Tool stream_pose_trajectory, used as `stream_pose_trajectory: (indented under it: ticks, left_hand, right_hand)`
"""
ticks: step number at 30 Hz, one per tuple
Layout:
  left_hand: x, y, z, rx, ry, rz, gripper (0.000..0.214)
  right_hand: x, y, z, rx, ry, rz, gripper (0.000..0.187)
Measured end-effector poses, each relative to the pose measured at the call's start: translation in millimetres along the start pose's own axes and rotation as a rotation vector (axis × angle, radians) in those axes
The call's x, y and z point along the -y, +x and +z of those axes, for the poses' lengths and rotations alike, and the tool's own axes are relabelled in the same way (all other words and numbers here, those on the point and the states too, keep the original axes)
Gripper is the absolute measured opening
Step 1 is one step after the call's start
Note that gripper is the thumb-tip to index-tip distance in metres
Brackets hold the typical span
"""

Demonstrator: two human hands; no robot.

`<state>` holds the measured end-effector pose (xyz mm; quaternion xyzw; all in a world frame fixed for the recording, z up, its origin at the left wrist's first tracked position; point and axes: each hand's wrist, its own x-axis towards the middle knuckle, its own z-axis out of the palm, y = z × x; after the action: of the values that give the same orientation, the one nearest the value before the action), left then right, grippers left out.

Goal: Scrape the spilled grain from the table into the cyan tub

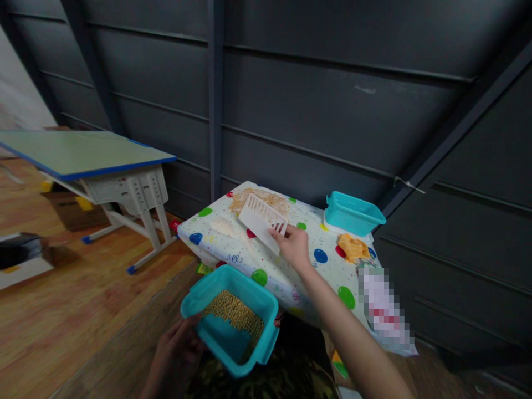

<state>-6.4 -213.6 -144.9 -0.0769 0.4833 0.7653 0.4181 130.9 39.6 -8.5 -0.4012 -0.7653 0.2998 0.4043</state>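
My left hand [177, 352] grips the near corner of a teal plastic container [233, 318] partly filled with small yellowish beans, held below the table's front edge. My right hand [293, 244] reaches over the table and holds a white slotted plastic scoop [260, 219] by its end. The scoop's far edge lies against a pile of tan grain [260, 200] spread on the balloon-print tablecloth [274, 266]. A smaller pale heap [222, 226] lies left of the scoop.
A second teal container [353, 213] sits on a white lid at the table's far right, with an orange cloth [352, 246] beside it. A blurred-out packet lies at the right edge. A green-topped desk [87, 158] stands to the left on wooden floor. Dark panelled wall behind.
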Motion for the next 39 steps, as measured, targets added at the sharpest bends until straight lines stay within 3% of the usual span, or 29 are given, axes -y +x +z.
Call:
stream_pose_trajectory:
  ticks: [3,7,13,23,32,36,39]
  left_hand:
    - [-4,-8,4.6,0.016,0.010,0.001,0.052]
    - [-7,-11,6.2,0.016,-0.023,-0.011,0.052]
    - [-5,-2,-0.1,-0.001,-0.009,-0.026,0.049]
    - [-6,-5,3.4,-0.011,-0.041,-0.013,0.052]
    - [-3,3,-2.6,-0.068,0.042,-0.015,0.048]
    - [1,12,-10.0,-0.087,0.052,-0.041,0.048]
    - [2,11,-8.4,-0.089,0.032,-0.032,0.048]
  right_hand:
    - [-14,7,-26,0.133,0.334,0.144,0.043]
    - [-26,-2,-37,0.286,0.473,0.315,0.049]
    - [-21,1,-17,0.418,0.526,0.431,0.038]
    - [-16,80,31,0.581,0.413,0.392,0.026]
    - [-6,114,69,0.564,0.439,0.408,0.027]
    - [-3,118,64,0.536,0.497,0.404,0.027]
    - [-5,114,50,0.444,0.546,0.386,0.027]
